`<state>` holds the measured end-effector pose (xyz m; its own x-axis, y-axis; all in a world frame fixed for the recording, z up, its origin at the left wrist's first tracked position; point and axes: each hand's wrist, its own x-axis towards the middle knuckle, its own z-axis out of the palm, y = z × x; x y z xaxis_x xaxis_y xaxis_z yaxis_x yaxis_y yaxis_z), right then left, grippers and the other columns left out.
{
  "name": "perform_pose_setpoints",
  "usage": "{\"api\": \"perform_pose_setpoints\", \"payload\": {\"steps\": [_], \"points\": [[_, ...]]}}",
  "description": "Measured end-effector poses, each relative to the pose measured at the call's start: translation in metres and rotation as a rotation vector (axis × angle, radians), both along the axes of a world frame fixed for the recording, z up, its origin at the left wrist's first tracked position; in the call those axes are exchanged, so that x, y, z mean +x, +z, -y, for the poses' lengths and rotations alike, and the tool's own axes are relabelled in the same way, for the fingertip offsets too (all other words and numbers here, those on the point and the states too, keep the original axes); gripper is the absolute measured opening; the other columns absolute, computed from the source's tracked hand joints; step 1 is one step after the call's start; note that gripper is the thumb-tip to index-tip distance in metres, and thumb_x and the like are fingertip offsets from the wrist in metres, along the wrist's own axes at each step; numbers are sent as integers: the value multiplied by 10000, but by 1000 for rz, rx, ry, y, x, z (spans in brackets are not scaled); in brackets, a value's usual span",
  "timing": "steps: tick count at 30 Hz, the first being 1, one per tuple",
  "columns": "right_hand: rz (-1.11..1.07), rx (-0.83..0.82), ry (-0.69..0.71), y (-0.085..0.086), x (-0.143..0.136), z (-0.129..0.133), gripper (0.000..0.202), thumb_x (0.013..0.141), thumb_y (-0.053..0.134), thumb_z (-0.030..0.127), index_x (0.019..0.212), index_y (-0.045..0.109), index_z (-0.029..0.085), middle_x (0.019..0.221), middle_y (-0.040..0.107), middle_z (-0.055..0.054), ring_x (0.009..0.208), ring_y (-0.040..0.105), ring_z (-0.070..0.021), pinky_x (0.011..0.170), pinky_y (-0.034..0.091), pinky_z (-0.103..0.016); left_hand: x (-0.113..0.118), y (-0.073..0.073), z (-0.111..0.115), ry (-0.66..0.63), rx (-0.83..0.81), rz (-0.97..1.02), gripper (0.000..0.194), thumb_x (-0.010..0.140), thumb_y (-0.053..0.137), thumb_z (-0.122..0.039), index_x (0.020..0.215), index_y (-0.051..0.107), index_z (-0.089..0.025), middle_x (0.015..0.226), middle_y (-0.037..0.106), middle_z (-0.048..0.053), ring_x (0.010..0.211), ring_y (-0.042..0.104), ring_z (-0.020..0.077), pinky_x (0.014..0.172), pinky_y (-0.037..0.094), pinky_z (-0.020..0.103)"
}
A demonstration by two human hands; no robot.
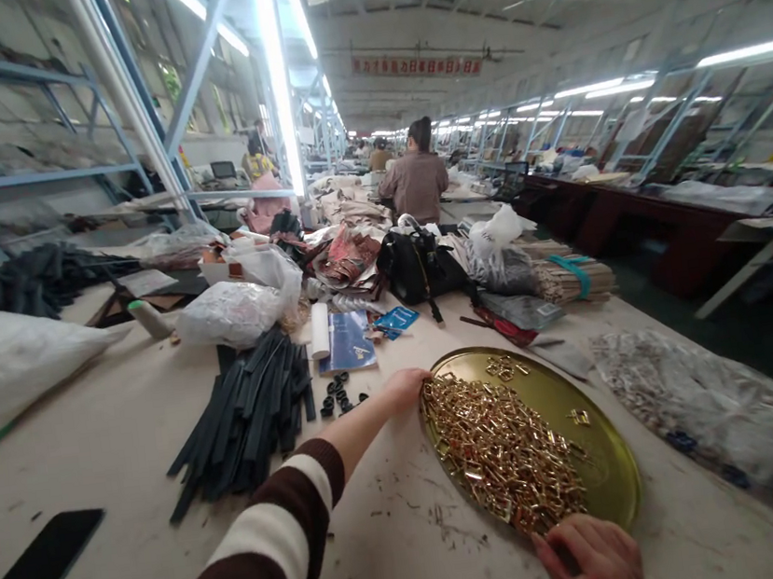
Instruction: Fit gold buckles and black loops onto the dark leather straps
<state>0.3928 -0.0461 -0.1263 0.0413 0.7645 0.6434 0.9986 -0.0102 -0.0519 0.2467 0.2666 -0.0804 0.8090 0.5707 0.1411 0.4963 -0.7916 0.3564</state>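
Note:
A round gold-coloured tray point(607, 450) lies on the pale table, with a heap of small gold metal buckles point(504, 444) over its left and lower part. A few loose buckles sit apart near its top and right. My left hand point(409, 388), at the end of a brown-and-white striped sleeve, grips the tray's upper left rim. At the near rim is my right hand point(589, 558), its fingers curled and closed on the edge. The fingertips of both hands are partly hidden.
Dark strips point(247, 415), small black rings point(338, 397) and a blue booklet point(346, 341) lie left of the tray. A phone point(34, 577) is at the lower left. Plastic-wrapped goods point(717, 399) lie right. Behind are a black bag point(418, 265) and a seated person point(417, 178).

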Motion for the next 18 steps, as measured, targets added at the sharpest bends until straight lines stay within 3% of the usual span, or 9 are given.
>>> {"api": "perform_pose_setpoints", "payload": {"steps": [5,9,12,14,18], "points": [[-69,-39,-60,0,-3,3,286,784,527,412,578,530,213,583,533,-6,650,506,-178,749,309,-361,-61,-18,47,-42,34,0,375,842,380,-145,1176,529,-229,1165,595,14,1048,540,140,912,389,246],[-82,-55,-61,2,-4,4,301,789,505,410,559,513,215,560,507,-4,633,497,-181,751,312,-371,-111,-13,69,-47,90,-22,269,808,486,-196,1039,606,-263,1128,607,5,1077,515,145,1001,294,283],[-71,-43,-52,2,-4,4,317,781,499,429,545,506,217,547,500,-7,623,499,-186,739,320,-371,-136,1,53,105,165,-1,295,840,462,-308,1109,565,-243,1279,490,56,1223,374,215,1052,195,400],[-49,-42,-44,0,-3,4,311,773,506,426,543,510,217,542,503,-6,607,502,-184,723,327,-365,-143,10,33,226,199,14,396,838,446,-406,1171,526,-206,1330,426,102,1249,321,277,1025,217,469],[16,-17,-22,-3,-2,1,308,769,509,412,534,517,214,524,512,-4,559,504,-170,661,340,-338,-141,12,17,317,215,37,400,849,395,-458,1016,624,-176,1200,540,99,1156,424,255,974,315,429]]}}
